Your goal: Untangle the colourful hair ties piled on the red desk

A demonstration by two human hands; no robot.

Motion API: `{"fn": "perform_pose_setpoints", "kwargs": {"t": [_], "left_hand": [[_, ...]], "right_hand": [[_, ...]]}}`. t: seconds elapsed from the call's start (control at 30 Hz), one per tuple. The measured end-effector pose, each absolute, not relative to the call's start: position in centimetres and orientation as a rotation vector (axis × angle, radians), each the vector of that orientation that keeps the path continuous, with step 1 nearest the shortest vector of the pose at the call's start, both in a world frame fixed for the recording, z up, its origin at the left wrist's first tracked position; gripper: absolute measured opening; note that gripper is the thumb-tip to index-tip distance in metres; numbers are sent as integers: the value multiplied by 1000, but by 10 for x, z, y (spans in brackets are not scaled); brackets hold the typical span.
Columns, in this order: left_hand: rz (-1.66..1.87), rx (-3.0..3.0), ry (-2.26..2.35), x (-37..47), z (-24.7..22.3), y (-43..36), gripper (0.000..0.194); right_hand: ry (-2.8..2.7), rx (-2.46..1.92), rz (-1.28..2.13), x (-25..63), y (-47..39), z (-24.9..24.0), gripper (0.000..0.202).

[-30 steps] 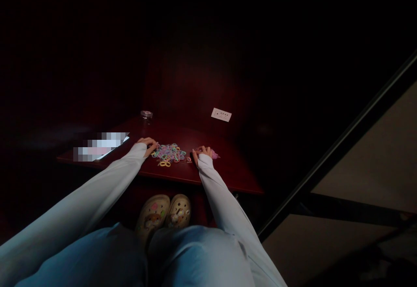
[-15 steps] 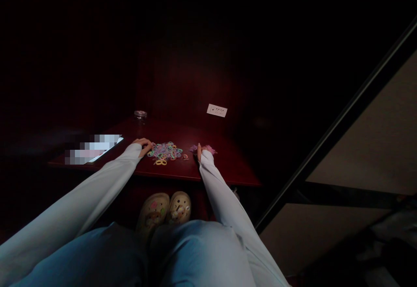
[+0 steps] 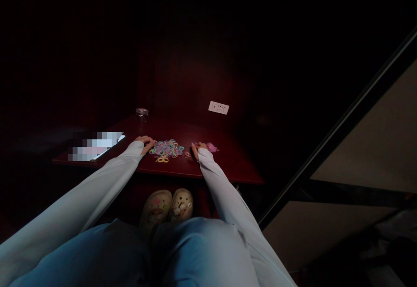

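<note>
A loose heap of small pastel hair ties (image 3: 167, 148) lies on the dark red tabletop (image 3: 182, 170), yellow ones at its near edge. At the heap's left side is my left hand (image 3: 145, 141), its fingers bent and closed at the tips; what they hold is too small to make out. My right hand (image 3: 198, 148) is over the table right of the heap, thumb and fingers slightly apart, with nothing visible in them. A small pinkish tie (image 3: 186, 154) lies between that hand and the heap. Just beyond my right wrist sits a pink bunch (image 3: 213, 147), partly hidden.
A tablet-like device with a bright, blurred-out screen (image 3: 100, 146) lies at the table's left. Toward the back left stands a small clear lidded jar (image 3: 142, 113). A white socket plate (image 3: 218, 107) is on the back panel. My clogs (image 3: 180, 204) are below the table's front edge.
My right hand has shifted slightly left, away from the pink and purple bunch, and its fingers show more. My left hand stays at the heap's left edge. The view has tilted a little.
</note>
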State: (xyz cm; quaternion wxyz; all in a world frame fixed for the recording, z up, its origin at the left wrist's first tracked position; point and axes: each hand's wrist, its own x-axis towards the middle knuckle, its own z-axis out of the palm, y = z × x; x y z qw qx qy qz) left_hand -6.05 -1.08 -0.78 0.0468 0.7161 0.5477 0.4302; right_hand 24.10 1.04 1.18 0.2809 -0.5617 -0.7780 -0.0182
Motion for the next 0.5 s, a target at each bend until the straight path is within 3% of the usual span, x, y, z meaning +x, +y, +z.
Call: {"fn": "perform_pose_setpoints", "kwargs": {"t": [0.2, 0.37, 0.5], "left_hand": [[1395, 2147, 1637, -63, -7, -1, 35], [1457, 2194, 1570, -34, -1, -2, 34], [1350, 2324, 1492, -5, -6, -6, 26]], "right_hand": [[-2029, -1450, -47, 241, 1, 16, 41], [-2091, -1388, 83, 239, -15, 16, 20], [-2068, -1420, 151, 230, -19, 13, 20]]}}
